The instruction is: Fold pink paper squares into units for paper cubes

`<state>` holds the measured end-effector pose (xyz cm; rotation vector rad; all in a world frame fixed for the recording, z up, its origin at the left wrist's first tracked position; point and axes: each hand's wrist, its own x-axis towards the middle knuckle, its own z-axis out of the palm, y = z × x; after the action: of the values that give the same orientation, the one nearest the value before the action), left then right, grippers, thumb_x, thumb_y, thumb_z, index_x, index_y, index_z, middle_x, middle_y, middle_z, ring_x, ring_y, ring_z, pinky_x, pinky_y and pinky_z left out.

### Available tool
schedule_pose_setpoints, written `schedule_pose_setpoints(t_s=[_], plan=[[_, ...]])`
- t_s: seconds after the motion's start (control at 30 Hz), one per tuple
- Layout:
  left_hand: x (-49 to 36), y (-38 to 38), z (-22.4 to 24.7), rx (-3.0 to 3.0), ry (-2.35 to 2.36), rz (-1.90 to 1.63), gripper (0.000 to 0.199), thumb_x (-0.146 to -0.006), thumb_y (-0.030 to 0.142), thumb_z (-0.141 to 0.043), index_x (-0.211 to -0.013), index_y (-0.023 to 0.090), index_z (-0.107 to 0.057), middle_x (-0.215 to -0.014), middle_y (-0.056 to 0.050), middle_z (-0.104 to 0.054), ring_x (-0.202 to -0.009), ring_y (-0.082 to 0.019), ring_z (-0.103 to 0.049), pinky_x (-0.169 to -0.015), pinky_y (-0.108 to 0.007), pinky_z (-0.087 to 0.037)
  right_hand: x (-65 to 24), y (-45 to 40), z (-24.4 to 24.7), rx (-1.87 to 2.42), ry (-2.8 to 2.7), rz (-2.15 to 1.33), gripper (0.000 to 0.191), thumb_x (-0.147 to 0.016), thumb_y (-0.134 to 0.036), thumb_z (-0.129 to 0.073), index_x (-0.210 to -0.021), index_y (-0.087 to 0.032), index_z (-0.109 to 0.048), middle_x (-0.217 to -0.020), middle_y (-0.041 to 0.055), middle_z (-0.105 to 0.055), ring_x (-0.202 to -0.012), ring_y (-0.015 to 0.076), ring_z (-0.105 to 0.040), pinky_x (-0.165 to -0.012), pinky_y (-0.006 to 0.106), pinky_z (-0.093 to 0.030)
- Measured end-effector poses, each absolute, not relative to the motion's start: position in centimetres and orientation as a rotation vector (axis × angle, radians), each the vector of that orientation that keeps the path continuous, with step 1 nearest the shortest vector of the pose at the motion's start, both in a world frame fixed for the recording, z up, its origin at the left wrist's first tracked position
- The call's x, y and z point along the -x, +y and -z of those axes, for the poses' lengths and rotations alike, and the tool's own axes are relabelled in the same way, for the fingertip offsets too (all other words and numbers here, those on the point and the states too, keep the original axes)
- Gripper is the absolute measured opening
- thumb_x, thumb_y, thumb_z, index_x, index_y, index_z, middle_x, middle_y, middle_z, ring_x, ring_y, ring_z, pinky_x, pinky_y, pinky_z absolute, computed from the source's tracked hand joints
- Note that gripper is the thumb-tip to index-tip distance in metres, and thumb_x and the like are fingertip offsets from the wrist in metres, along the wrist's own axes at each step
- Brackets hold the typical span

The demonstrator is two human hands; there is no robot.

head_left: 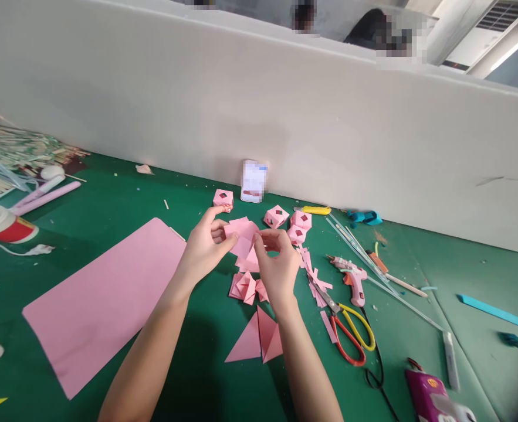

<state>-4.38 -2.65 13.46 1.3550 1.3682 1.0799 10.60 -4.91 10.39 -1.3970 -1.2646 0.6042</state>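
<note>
A creased pink paper piece [243,234] is held up between both hands above the green table. My left hand [206,245] pinches its left edge between thumb and fingers. At its right edge, my right hand [277,258] grips it with thumb and fingertips. Just below lie small folded pink pieces [244,287], and nearer the front is a folded pink triangle [246,340]. Behind the hands stand small pink paper boxes with diamond-shaped holes, one at the left [222,198] and others at the right [276,216].
A large pink sheet [104,305] lies left. To the right are scissors [351,328], pink strips [315,278], a glue gun [353,275] and a yellow cutter [315,210]. A phone [254,180] leans on the white partition [241,88]. A red-white cup [7,225] stands far left.
</note>
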Motion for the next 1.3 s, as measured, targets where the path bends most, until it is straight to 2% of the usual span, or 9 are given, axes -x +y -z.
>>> schedule_pose_setpoints(t_s=[0.1, 0.2, 0.4, 0.47, 0.57, 0.9, 1.3], plan=[[4.4, -2.6, -13.6, -1.349, 1.354, -1.086, 0.056, -0.08, 0.024, -0.068, -0.133, 0.023, -0.049, -0.092, -0.002, -0.066, -0.081, -0.016, -0.067, -0.077, -0.03, -0.055, -10.3, -5.3, -10.9, 1.373, -1.346, -0.602, 0.014, -0.091, -0.036, -0.067, -0.098, -0.026, -0.073, -0.095, 0.0042, -0.078, -0.084, 0.0228, -0.072, -0.08, 0.036, -0.055], [4.7, -2.5, -13.6, -1.36, 1.35, -1.088, 0.056, -0.081, 0.024, -0.068, -0.133, 0.023, -0.049, -0.092, -0.002, -0.068, -0.082, -0.017, -0.068, -0.077, -0.031, -0.055, -10.3, -5.4, -11.5, 1.285, -1.328, -0.76, 0.017, -0.091, -0.039, -0.067, -0.1, -0.028, -0.077, -0.101, 0.0041, -0.078, -0.09, 0.0238, -0.073, -0.084, 0.037, -0.056], [5.1, -2.7, -13.8, -1.397, 1.318, -1.036, 0.058, -0.082, 0.024, -0.068, -0.136, 0.025, -0.045, -0.09, -0.001, -0.068, -0.081, -0.019, -0.069, -0.081, -0.035, -0.056, -11.5, -4.6, -11.5, 1.109, -1.052, -1.206, 0.02, -0.077, -0.037, -0.082, -0.083, -0.021, -0.071, -0.089, 0.0035, -0.074, -0.081, 0.019, -0.071, -0.077, 0.032, -0.058], [5.1, -2.8, -13.9, -1.401, 1.283, -1.024, 0.061, -0.082, 0.025, -0.069, -0.138, 0.026, -0.043, -0.089, -0.001, -0.068, -0.083, -0.019, -0.07, -0.084, -0.036, -0.056, -12.0, -4.4, -11.5, 1.079, -1.011, -1.313, 0.024, -0.073, -0.037, -0.085, -0.086, -0.021, -0.071, -0.088, 0.0024, -0.073, -0.08, 0.0174, -0.07, -0.075, 0.03, -0.058], [5.0, -3.0, -14.0, -1.389, 1.239, -1.037, 0.062, -0.083, 0.026, -0.07, -0.139, 0.026, -0.042, -0.087, 0.001, -0.066, -0.086, -0.02, -0.07, -0.087, -0.037, -0.056, -12.5, -4.1, -11.4, 1.099, -1.059, -1.408, 0.027, -0.076, -0.041, -0.081, -0.092, -0.02, -0.075, -0.091, 0.0038, -0.074, -0.081, 0.0171, -0.069, -0.075, 0.03, -0.058], [4.9, -3.2, -14.1, -1.373, 1.23, -1.025, 0.067, -0.082, 0.027, -0.072, -0.141, 0.026, -0.042, -0.082, 0.002, -0.064, -0.078, -0.016, -0.065, -0.085, -0.035, -0.056, -13.0, -4.0, -11.0, 1.12, -1.088, -1.404, 0.022, -0.075, -0.041, -0.082, -0.08, -0.02, -0.077, -0.079, 0.0022, -0.071, -0.07, 0.0142, -0.064, -0.069, 0.027, -0.053], [4.6, -3.1, -13.9, -1.367, 1.228, -1.066, 0.069, -0.079, 0.029, -0.077, -0.14, 0.026, -0.044, -0.085, 0.001, -0.069, -0.086, -0.018, -0.071, -0.086, -0.033, -0.059, -12.9, -4.0, -11.3, 1.117, -1.07, -1.415, 0.022, -0.073, -0.039, -0.084, -0.081, -0.02, -0.077, -0.083, 0.0034, -0.074, -0.072, 0.015, -0.065, -0.072, 0.029, -0.054]])
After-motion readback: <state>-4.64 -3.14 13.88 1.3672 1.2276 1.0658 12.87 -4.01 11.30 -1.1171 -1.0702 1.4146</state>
